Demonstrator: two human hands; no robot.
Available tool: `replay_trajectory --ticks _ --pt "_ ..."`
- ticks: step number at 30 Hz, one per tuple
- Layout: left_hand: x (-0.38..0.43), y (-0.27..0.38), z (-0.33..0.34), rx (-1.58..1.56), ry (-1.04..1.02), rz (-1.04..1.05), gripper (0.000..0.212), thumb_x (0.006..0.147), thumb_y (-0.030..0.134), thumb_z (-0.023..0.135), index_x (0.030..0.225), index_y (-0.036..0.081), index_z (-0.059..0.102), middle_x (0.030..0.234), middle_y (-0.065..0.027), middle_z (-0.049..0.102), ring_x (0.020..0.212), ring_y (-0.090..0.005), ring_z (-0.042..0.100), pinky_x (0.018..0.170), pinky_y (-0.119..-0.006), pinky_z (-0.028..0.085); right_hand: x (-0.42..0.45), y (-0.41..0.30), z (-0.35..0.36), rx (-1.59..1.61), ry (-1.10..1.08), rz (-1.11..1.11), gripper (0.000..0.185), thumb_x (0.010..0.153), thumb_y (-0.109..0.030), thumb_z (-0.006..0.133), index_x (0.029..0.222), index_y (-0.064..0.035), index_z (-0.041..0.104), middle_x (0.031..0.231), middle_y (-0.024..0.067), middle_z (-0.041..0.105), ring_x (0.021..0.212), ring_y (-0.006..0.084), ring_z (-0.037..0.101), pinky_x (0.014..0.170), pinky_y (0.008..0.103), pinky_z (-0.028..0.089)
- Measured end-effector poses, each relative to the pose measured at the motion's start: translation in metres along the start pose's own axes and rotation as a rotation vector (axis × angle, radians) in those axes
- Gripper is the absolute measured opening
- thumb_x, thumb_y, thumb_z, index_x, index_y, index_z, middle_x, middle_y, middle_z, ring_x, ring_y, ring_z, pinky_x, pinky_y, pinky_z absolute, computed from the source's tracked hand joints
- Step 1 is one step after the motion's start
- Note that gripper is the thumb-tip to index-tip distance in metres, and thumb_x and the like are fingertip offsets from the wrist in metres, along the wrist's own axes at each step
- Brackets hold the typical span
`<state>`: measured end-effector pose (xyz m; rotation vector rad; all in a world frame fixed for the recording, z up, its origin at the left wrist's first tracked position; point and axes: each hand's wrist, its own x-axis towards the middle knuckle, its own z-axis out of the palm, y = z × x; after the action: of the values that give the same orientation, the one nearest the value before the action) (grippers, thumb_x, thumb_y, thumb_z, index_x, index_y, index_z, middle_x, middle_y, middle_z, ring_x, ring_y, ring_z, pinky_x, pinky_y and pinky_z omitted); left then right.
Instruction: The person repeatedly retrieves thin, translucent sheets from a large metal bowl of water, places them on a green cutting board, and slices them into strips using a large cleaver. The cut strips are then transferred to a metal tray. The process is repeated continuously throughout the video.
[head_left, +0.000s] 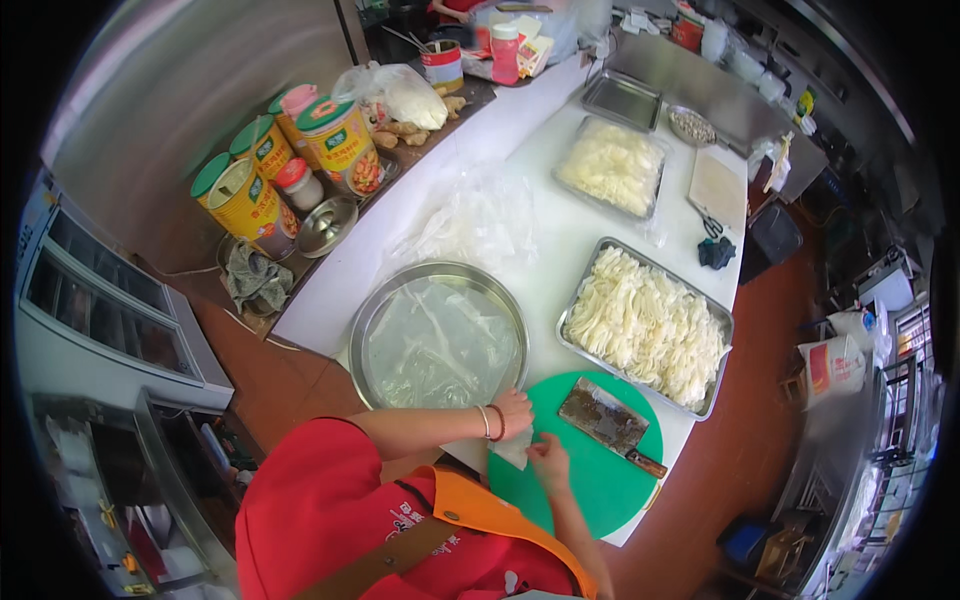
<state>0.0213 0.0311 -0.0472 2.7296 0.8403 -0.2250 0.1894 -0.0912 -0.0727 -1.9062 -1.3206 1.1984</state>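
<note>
My left hand (514, 414), with two bracelets at the wrist, grips the upper part of a thin translucent sheet (513, 451); what it is made of cannot be told. The fingertips of my right hand (550, 457) pinch the sheet's right edge. Both hands are over the left part of a round green cutting board (592, 495). On that board, right of my hands, lies a cleaver (604, 414) with a stained blade and wooden handle. Just beyond my left hand, a round metal pan (358, 337) holds crumpled clear film or sheets in what looks like liquid.
A metal tray (568, 311) of wide white noodles (649, 322) sits beyond the cleaver. Farther back are a plastic-covered noodle tray (611, 166), scissors (709, 223) and a white board (718, 184). Yellow cans (345, 146) line the left shelf. Another person's arm (450, 10) shows at the top.
</note>
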Motion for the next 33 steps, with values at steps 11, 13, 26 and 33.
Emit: replay_trajectory --ticks 11,13,26,33 --pt "-0.024 -0.003 -0.017 -0.299 -0.149 0.091 0.025 0.082 0.018 0.068 0.105 0.008 0.066 0.096 -0.0194 0.069 0.094 -0.0394 0.066 0.079 -0.050 0.052 -0.037 -0.028 0.041 -0.262 0.232 -0.103 0.040 0.076 -0.024 0.079 0.103 -0.0007 0.061 0.100 0.0218 0.065 0.096 0.0405 0.064 0.083 0.0472 0.052" --pt "-0.028 -0.002 -0.009 -0.395 -0.154 0.095 0.027 0.083 0.020 0.069 0.107 0.007 0.065 0.098 -0.0195 0.069 0.095 -0.0404 0.066 0.080 -0.050 0.052 -0.037 -0.026 0.040 -0.174 0.144 -0.034 0.042 0.078 -0.024 0.079 0.107 -0.0008 0.061 0.097 0.0210 0.067 0.092 0.0403 0.066 0.082 0.0471 0.052" --pt "0.030 0.035 0.018 -1.105 -0.252 0.151 0.036 0.081 0.027 0.078 0.108 0.007 0.064 0.094 -0.0109 0.070 0.085 -0.0242 0.067 0.074 -0.037 0.051 -0.025 0.030 -0.069 0.592 -0.302 0.145 0.033 0.090 -0.004 0.073 0.122 -0.0018 0.062 0.110 0.0068 0.070 0.099 0.0168 0.066 0.086 0.0328 0.054" --pt "0.051 0.094 0.042 -0.869 0.074 -0.144 0.031 0.080 0.021 0.075 0.105 0.006 0.065 0.096 -0.0147 0.072 0.091 -0.0333 0.069 0.078 -0.045 0.053 -0.011 0.055 -0.101 -0.166 -0.075 0.087 0.044 0.082 -0.008 0.077 0.123 0.0001 0.060 0.113 0.0147 0.070 0.101 0.0266 0.068 0.089 0.0359 0.053"
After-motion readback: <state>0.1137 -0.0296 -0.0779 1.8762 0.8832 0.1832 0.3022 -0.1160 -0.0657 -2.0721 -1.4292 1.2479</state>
